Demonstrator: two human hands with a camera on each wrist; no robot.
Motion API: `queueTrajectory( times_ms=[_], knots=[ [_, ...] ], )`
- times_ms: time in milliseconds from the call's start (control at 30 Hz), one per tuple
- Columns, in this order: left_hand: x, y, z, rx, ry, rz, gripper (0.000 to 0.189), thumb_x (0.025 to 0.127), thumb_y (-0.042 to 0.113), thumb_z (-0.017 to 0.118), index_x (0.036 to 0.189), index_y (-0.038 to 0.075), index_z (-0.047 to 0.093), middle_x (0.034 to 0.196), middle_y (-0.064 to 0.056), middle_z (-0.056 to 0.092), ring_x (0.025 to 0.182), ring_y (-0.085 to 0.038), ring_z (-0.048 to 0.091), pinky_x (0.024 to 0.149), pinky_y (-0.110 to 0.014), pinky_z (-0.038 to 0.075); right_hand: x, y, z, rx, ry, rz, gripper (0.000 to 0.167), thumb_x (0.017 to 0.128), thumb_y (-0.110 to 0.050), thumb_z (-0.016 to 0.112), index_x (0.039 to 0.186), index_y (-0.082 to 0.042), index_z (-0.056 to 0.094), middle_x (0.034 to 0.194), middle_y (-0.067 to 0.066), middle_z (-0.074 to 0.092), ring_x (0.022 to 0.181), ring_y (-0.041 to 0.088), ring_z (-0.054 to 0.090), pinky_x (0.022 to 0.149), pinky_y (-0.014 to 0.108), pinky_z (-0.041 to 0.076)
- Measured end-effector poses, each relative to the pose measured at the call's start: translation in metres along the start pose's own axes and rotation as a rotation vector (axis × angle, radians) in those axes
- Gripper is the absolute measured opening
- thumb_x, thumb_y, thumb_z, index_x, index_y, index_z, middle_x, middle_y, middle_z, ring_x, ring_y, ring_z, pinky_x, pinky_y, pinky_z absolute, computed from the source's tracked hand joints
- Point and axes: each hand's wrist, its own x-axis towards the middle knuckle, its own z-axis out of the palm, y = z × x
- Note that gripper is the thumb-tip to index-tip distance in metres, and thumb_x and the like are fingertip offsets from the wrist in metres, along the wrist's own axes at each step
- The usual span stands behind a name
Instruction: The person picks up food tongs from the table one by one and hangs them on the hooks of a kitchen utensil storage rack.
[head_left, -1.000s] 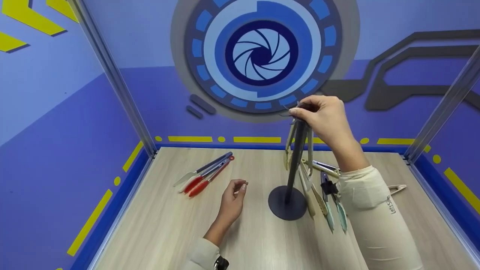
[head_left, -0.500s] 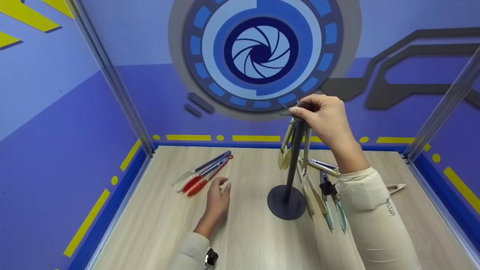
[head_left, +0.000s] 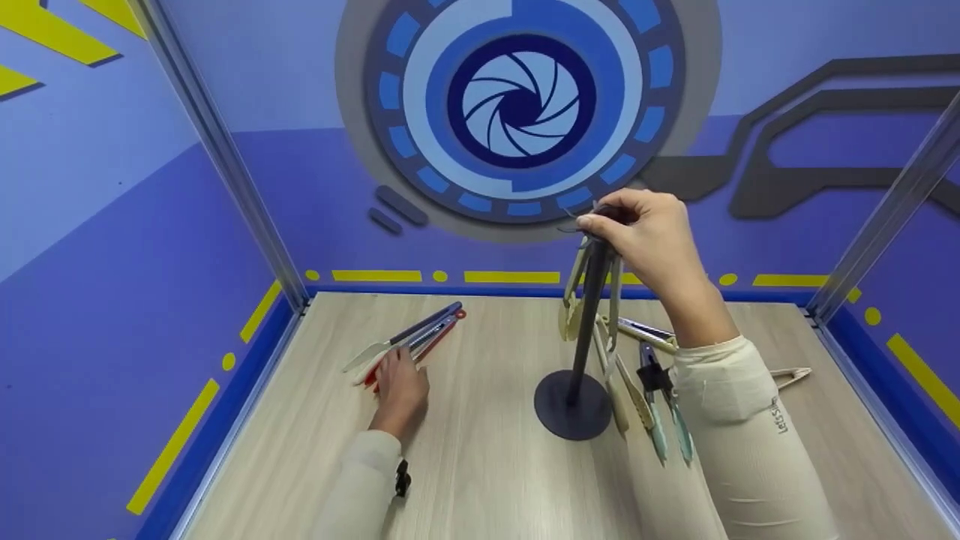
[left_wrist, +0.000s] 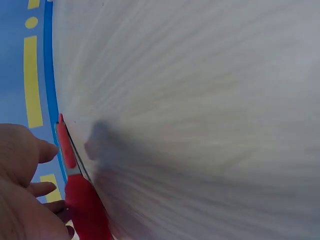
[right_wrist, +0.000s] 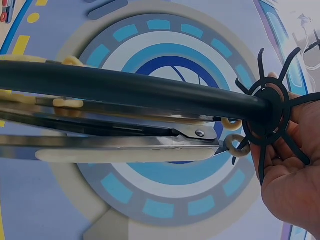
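My left hand [head_left: 403, 390] reaches over a pair of red-tipped tongs [head_left: 437, 341] lying on the table at the left. In the left wrist view its thumb stands a little apart from the red tongs [left_wrist: 87, 205], and the other fingers lie beside them. My right hand [head_left: 649, 232] holds the hooked top [right_wrist: 272, 112] of a black stand [head_left: 590, 315], fingers curled at the ring of hooks. From those hooks hang tongs with cream parts [right_wrist: 127, 155] and yellowish-tipped tongs [head_left: 570, 319]. The right fingertips are partly hidden behind the ring.
Pale-tipped tongs [head_left: 367, 358] lie alongside the red ones. Right of the stand's round base [head_left: 574, 420] are beige tongs [head_left: 637, 397], mint-tipped tongs [head_left: 660, 435] and gold-edged tongs [head_left: 649, 335], partly behind the right sleeve [head_left: 731, 390]. Printed walls [head_left: 300, 195] enclose the table.
My left hand has moved left from beside the stand to the red tongs. My right hand stays on the stand's top, while the hanging tongs have swung slightly.
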Motion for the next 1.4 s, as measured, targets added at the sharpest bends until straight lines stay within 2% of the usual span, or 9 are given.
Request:
queueTrajectory(
  times_ms=[67, 133, 333, 500, 667, 900, 1200, 1400],
  knots=[
    [0.003, -0.002, -0.003, 0.03, -0.045, -0.033, 0.052, 0.101, 0.015, 0.069, 0.144, -0.009, 0.053, 0.148, -0.031, 0.054, 0.145, -0.048, 0.046, 0.124, -0.062, 0.031, 0.0, 0.0, 0.0, -0.009, 0.003, -0.003, 0.021, 0.094, -0.029, 0.084, 0.101, -0.01, 0.082, 0.096, 0.011, 0.075, 0.079, 0.014, 0.064, 0.066, 0.016, 0.054],
    [0.005, -0.003, -0.006, 0.06, -0.062, -0.048, 0.051, 0.102, 0.016, 0.067, 0.146, -0.008, 0.052, 0.15, -0.029, 0.053, 0.146, -0.046, 0.045, 0.124, -0.063, 0.029, 0.0, 0.0, 0.001, -0.013, 0.002, -0.006, 0.021, 0.094, -0.029, 0.084, 0.101, -0.01, 0.082, 0.096, 0.011, 0.075, 0.079, 0.014, 0.064, 0.066, 0.016, 0.054],
    [0.014, -0.012, -0.007, 0.153, -0.073, -0.078, 0.05, 0.107, 0.019, 0.06, 0.149, -0.006, 0.052, 0.152, -0.029, 0.051, 0.145, -0.044, 0.044, 0.116, -0.06, 0.033, 0.0, -0.001, 0.004, -0.01, 0.001, -0.011, 0.019, 0.094, -0.028, 0.084, 0.102, -0.011, 0.082, 0.095, 0.01, 0.076, 0.077, 0.014, 0.064, 0.065, 0.017, 0.054],
    [0.019, -0.021, -0.009, 0.242, -0.118, -0.102, 0.055, 0.107, 0.025, 0.065, 0.151, -0.005, 0.052, 0.158, -0.028, 0.047, 0.149, -0.044, 0.04, 0.117, -0.058, 0.034, 0.0, -0.002, 0.007, 0.006, -0.013, -0.017, 0.019, 0.094, -0.028, 0.084, 0.102, -0.011, 0.082, 0.094, 0.01, 0.076, 0.077, 0.014, 0.065, 0.067, 0.017, 0.055],
    [0.02, -0.023, -0.011, 0.213, -0.172, -0.121, 0.062, 0.106, 0.031, 0.067, 0.154, -0.004, 0.048, 0.162, -0.027, 0.042, 0.154, -0.044, 0.035, 0.124, -0.06, 0.031, -0.002, -0.001, 0.006, 0.008, -0.013, -0.011, 0.019, 0.095, -0.028, 0.083, 0.103, -0.011, 0.082, 0.094, 0.01, 0.075, 0.077, 0.015, 0.065, 0.067, 0.016, 0.056],
    [0.017, -0.023, -0.005, 0.238, -0.149, -0.046, 0.059, 0.107, 0.03, 0.066, 0.152, -0.005, 0.049, 0.157, -0.027, 0.049, 0.146, -0.044, 0.042, 0.115, -0.059, 0.039, -0.002, 0.002, 0.004, -0.01, 0.007, -0.03, 0.018, 0.094, -0.027, 0.084, 0.102, -0.011, 0.083, 0.095, 0.008, 0.076, 0.078, 0.011, 0.064, 0.065, 0.017, 0.053],
    [0.018, -0.02, -0.004, 0.188, -0.163, -0.05, 0.061, 0.108, 0.03, 0.064, 0.155, -0.004, 0.046, 0.164, -0.026, 0.043, 0.153, -0.045, 0.037, 0.12, -0.061, 0.035, -0.002, 0.003, 0.001, -0.01, 0.008, -0.015, 0.02, 0.096, -0.028, 0.083, 0.104, -0.01, 0.082, 0.098, 0.009, 0.073, 0.082, 0.014, 0.063, 0.067, 0.016, 0.053],
    [0.019, -0.022, -0.003, 0.159, -0.149, -0.054, 0.06, 0.106, 0.029, 0.067, 0.153, -0.004, 0.047, 0.162, -0.027, 0.044, 0.152, -0.046, 0.038, 0.119, -0.063, 0.035, -0.002, 0.005, -0.001, -0.009, -0.01, -0.032, 0.02, 0.096, -0.029, 0.082, 0.105, -0.011, 0.082, 0.099, 0.009, 0.074, 0.082, 0.013, 0.065, 0.069, 0.016, 0.054]
  ],
)
